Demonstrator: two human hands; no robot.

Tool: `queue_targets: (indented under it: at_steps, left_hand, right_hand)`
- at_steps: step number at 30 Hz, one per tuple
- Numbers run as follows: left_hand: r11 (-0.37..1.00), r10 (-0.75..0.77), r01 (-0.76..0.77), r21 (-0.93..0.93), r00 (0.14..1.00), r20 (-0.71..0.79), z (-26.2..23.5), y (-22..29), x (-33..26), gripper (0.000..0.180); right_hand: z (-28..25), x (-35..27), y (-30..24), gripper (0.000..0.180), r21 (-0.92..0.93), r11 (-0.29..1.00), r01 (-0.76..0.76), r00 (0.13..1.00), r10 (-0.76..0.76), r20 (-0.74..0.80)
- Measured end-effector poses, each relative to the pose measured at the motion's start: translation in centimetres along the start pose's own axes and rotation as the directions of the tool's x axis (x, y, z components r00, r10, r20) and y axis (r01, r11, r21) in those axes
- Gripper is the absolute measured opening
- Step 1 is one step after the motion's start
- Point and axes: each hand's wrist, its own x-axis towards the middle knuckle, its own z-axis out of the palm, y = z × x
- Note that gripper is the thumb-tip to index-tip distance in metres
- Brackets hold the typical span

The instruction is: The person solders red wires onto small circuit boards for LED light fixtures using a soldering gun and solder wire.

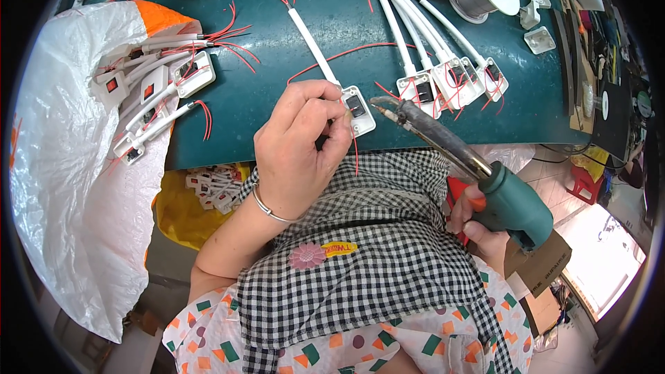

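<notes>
While the left hand (298, 131) pinches the white housing (362, 125) over the near part of the green surface (232, 111), the right hand (478, 225) is wrapped round the soldering gun (516, 204), its tip (385, 112) just right of that housing and seemingly apart from it. If either hand twitches, I'd expect scorched fingers or melted plastic; a loosened pinch could drag the red wire (357, 156) out of line. Farther right, a careless swing might singe the other housings (454, 84). Over on the left, the plastic bag (76, 131) would suffer from any stray heat.
</notes>
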Motion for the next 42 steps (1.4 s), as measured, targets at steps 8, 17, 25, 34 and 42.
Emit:
queue_targets:
  at_steps: [8,17,25,34,42]
  left_hand:
    - [1.0,0.011,-0.011,0.002,1.0,-0.005,0.0,-0.2,0.0,0.01]
    - [0.999,0.021,-0.022,0.035,1.0,0.017,-0.3,0.4,0.6,0.013]
    - [0.996,-0.027,0.007,0.093,0.976,0.215,-2.4,2.0,2.4,0.016]
    - [0.881,0.133,-0.147,0.449,0.989,0.065,-1.7,-3.4,16.4,0.007]
    - [0.834,-0.207,0.018,0.552,0.937,0.282,0.7,-6.2,20.3,0.017]
  right_hand:
    - [0.1,0.6,-0.1,0.06,0.063,0.991,0.114,0.993,-0.116,0.029]
    - [-1.5,0.4,-1.1,0.062,-0.094,0.964,0.247,0.969,-0.247,0.012]
    - [-1.1,0.2,-3.1,0.063,-0.091,0.907,0.411,0.899,-0.42,-0.121]
    - [-2.2,0.3,-0.4,0.064,-0.095,0.926,0.366,0.926,-0.373,-0.063]
    - [-2.1,-0.7,-0.4,0.056,-0.088,0.953,0.289,0.937,-0.3,-0.179]
